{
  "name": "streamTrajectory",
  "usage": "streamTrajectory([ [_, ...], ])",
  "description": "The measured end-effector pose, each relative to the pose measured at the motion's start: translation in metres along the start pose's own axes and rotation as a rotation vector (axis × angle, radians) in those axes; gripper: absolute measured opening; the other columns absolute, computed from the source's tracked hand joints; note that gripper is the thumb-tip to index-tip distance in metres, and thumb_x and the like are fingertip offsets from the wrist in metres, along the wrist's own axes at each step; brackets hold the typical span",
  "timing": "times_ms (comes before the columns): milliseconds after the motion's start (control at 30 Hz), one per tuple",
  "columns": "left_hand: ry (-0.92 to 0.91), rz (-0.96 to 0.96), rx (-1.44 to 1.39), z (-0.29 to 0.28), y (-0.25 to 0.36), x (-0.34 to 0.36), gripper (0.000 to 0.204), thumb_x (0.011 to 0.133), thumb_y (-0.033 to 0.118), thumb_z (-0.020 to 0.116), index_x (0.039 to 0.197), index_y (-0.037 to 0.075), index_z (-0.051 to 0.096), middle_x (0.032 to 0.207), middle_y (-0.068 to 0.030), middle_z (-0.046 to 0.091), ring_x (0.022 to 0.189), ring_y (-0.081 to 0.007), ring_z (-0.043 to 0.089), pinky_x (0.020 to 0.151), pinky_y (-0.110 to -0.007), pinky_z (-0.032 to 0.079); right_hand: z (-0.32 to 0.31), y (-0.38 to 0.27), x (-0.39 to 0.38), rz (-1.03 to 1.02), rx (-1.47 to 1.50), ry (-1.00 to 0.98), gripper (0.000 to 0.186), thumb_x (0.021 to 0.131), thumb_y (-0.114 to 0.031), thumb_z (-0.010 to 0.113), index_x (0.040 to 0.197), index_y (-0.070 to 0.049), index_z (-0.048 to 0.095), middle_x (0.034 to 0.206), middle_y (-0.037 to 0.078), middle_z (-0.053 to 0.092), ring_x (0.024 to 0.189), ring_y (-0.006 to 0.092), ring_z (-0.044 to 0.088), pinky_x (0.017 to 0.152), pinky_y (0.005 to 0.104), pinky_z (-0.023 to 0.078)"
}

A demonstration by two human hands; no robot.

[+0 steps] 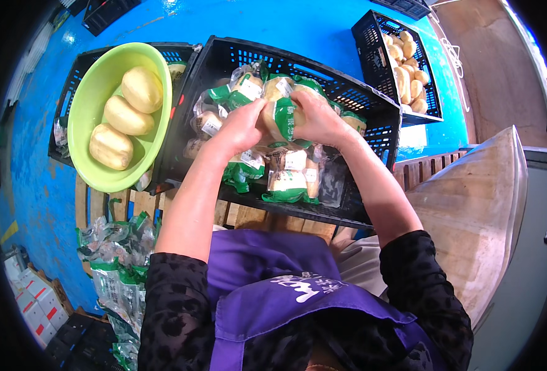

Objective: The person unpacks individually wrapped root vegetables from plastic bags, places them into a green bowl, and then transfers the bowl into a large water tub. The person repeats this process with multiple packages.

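Observation:
Both my hands are over a black slotted crate (354, 204) full of bagged, pale oblong peeled produce (287, 181) in clear plastic with green printing. My left hand (241, 127) grips the left side of one bag (281, 122) in the crate's upper middle. My right hand (317, 122) holds the same bag from the right, fingers curled over it. To the left, a light green oval basin (82, 123) rests on another black crate (60, 111) and holds three unwrapped peeled pieces (127, 114).
A black crate (370, 52) of similar peeled pieces is at upper right on the blue floor (273, 21). Below are a wooden pallet (249, 219) and a heap of green-printed plastic bags (116, 253). White boxes (38, 290) sit at lower left, a worn pale board (471, 210) at right.

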State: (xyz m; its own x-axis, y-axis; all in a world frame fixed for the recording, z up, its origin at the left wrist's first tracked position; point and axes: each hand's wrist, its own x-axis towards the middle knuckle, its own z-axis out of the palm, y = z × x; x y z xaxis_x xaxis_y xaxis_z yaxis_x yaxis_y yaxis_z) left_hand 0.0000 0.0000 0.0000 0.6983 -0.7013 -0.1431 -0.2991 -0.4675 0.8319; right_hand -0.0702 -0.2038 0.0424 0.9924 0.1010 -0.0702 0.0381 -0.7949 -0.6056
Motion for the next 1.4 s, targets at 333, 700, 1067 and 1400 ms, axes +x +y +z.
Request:
streamTrajectory([
  [333, -0.028, -0.019, -0.091, -0.006, 0.000, 0.003, 0.042, 0.076, -0.004, 0.063, 0.117, 0.006, 0.059, 0.110, -0.0139, 0.067, 0.103, -0.0251, 0.064, 0.088, -0.035, 0.048, 0.004, 0.011, -0.011, 0.115, 0.192, 0.095, 0.062, 0.065, -0.017, 0.073, 0.121, 0.002, 0.055, 0.112, 0.022, 0.060, 0.105, 0.0366, 0.060, 0.092, 0.0399, 0.048],
  [700, 0.150, -0.131, 0.073, -0.005, -0.015, 0.008, 0.059, 0.081, 0.014, 0.070, 0.135, 0.006, 0.047, 0.125, -0.0206, 0.059, 0.117, -0.0354, 0.057, 0.096, -0.042, 0.046, -0.044, 0.040, -0.037, 0.207, 1.432, 0.360, 0.078, 0.084, -0.022, 0.070, 0.149, -0.014, 0.028, 0.137, 0.012, 0.047, 0.125, 0.0320, 0.049, 0.098, 0.0543, 0.045],
  [1067, -0.005, 0.196, -0.637, -0.046, 0.065, -0.004, 0.074, 0.083, 0.022, 0.075, 0.147, 0.012, 0.039, 0.150, -0.0119, 0.040, 0.138, -0.0240, 0.039, 0.113, -0.041, 0.031, 0.010, 0.003, -0.027, 0.358, 2.281, -0.079, 0.054, 0.096, -0.045, 0.048, 0.136, -0.008, 0.047, 0.127, 0.018, 0.057, 0.101, 0.0339, 0.065, 0.067, 0.0383, 0.061],
  [1400, 0.067, 0.077, -0.807, -0.054, 0.070, -0.014, 0.087, 0.065, 0.018, 0.087, 0.140, 0.006, 0.044, 0.132, -0.0091, 0.055, 0.122, -0.0215, 0.051, 0.106, -0.037, 0.039, 0.003, -0.032, -0.005, 0.554, 1.401, -0.183, 0.043, 0.101, -0.041, 0.038, 0.118, -0.006, 0.057, 0.091, 0.013, 0.066, 0.061, 0.0192, 0.064, 0.047, 0.0284, 0.052],
])
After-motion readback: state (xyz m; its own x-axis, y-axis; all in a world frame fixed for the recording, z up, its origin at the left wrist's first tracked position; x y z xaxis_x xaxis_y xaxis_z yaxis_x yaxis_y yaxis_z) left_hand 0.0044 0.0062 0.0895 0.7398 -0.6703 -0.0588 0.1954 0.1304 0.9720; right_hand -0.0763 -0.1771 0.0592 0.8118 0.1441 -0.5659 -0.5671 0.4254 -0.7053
